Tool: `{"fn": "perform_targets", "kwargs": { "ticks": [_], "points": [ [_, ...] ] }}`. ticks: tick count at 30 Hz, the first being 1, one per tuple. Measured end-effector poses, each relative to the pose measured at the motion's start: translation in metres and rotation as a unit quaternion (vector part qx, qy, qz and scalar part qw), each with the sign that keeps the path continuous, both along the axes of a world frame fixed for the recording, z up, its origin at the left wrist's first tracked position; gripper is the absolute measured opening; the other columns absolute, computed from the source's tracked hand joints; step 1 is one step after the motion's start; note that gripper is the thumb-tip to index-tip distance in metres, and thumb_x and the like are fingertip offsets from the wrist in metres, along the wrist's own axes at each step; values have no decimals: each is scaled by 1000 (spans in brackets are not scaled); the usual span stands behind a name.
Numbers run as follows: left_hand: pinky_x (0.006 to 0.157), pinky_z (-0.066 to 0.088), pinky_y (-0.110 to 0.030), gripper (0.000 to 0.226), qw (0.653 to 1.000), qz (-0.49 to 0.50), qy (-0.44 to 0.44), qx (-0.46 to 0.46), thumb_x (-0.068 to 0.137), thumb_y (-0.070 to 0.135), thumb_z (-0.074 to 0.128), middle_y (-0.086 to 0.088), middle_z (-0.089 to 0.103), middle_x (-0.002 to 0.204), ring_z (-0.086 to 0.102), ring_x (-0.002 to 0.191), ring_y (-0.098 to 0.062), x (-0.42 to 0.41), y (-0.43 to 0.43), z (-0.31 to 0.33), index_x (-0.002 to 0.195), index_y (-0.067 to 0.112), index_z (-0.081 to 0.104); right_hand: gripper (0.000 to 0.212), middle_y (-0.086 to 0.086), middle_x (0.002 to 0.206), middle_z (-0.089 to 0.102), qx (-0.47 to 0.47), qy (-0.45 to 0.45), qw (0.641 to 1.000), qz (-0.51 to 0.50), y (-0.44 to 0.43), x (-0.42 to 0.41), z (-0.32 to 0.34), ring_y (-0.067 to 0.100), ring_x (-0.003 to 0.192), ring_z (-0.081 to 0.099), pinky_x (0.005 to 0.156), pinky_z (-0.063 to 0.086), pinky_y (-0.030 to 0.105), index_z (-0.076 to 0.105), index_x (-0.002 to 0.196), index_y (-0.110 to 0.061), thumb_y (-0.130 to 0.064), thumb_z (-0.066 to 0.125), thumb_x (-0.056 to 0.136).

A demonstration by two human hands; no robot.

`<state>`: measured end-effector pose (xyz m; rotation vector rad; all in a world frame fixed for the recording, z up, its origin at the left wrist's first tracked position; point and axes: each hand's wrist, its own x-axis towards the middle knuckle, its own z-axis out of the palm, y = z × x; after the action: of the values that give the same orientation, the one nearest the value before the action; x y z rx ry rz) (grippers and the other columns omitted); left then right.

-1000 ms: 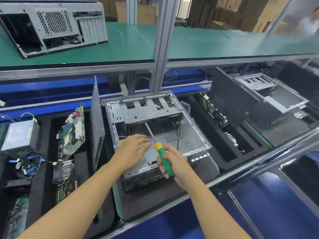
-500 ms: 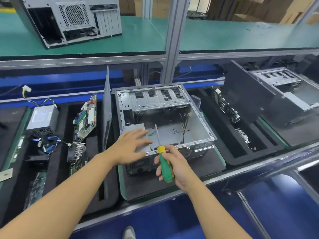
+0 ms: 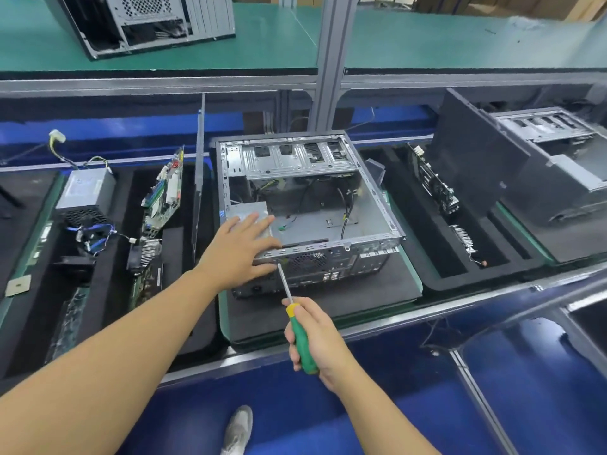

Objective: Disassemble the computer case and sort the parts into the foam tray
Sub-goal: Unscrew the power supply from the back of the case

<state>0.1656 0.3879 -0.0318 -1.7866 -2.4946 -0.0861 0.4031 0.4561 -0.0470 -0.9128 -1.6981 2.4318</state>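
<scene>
The black foam tray (image 3: 368,290) sat straight in front of you on the lower level of the bench, and the computer case (image 3: 312,205) lay on it, on its side with the open side up. Its long axis ran away from you. The rear panel, with its fan grille and ports, faced you, and the drive bays were at the far end. Loose cables lay across the bare metal floor inside.

To the left of the case, the side panel (image 3: 198,178) stood on edge in a slot of the foam. Further left, the power supply (image 3: 87,192) rested in its own recess with its wires trailing up and back. The motherboard (image 3: 164,192) stood tilted on edge between the two. The power supply carried a label on top, but it was too blurred to read.

Your left hand (image 3: 239,247) lay flat over the case's near left corner. Its fingers were straight and spread, reaching in over a silver plate, and the palm pressed on the rim. Your right hand (image 3: 315,339) was curled round the green handle of the screwdriver (image 3: 299,336), just below its yellow collar. The shaft pointed up and away from you, slightly to the left. Its tip met the rear panel just beneath the top rim, close beside your left palm.
</scene>
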Motion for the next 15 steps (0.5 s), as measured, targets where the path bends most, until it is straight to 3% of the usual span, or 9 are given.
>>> {"fn": "perform_targets", "kwargs": {
  "ticks": [15],
  "points": [
    [122,13,-46,41,999,14,-34,28,87,67,48,12,23,163,17,152,-17,1,-1,2,126,53,53,24,1,72,56,12,-39,999,-30,-14,-11,3,17,47,46,45,40,25,65,109,-41,-35,42,105]
  ]
}}
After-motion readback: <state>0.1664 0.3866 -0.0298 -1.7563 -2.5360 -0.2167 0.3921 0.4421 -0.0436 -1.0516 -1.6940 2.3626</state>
